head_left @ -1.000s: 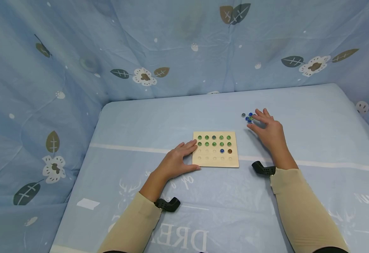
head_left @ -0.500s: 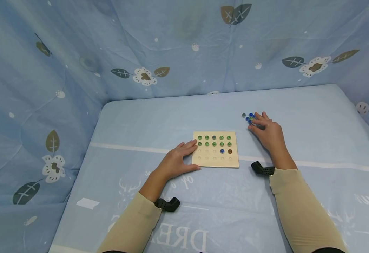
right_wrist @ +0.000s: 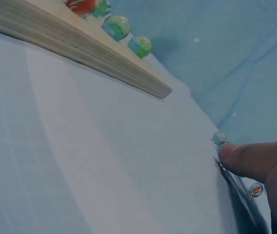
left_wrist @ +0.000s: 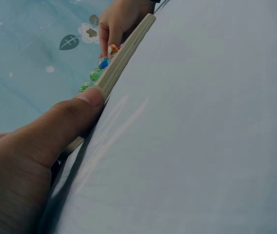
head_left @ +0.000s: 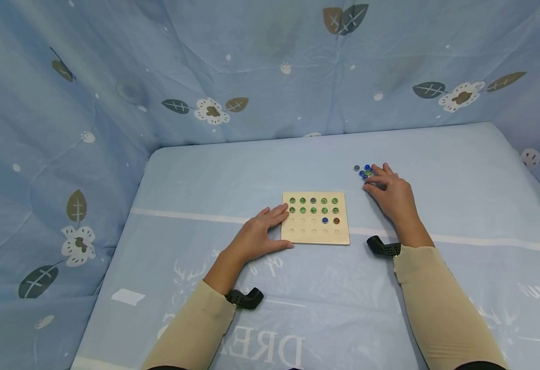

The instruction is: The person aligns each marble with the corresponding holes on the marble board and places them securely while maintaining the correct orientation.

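Note:
A square-cornered pale wooden board with rows of round hollows lies on the table. Glass marbles, mostly green, fill its two far rows; a blue marble and a reddish-brown marble sit in the third. My left hand rests at the board's left side, fingertips on the left edge and thumb at the near corner. Beyond the board's right side, my right hand reaches into a group of loose marbles, thumb and index fingertips close together. I cannot tell whether a marble is between them. An orange-streaked marble shows beside the right thumb.
A light blue cloth with printed lettering covers the table. Patterned blue fabric hangs behind and at the sides. One grey marble lies slightly left of the group. A white patch is at the lower left.
My right hand has moved slightly down towards me, and its thumb and index finger have come closer together at the marbles. The left hand and the board have stayed put.

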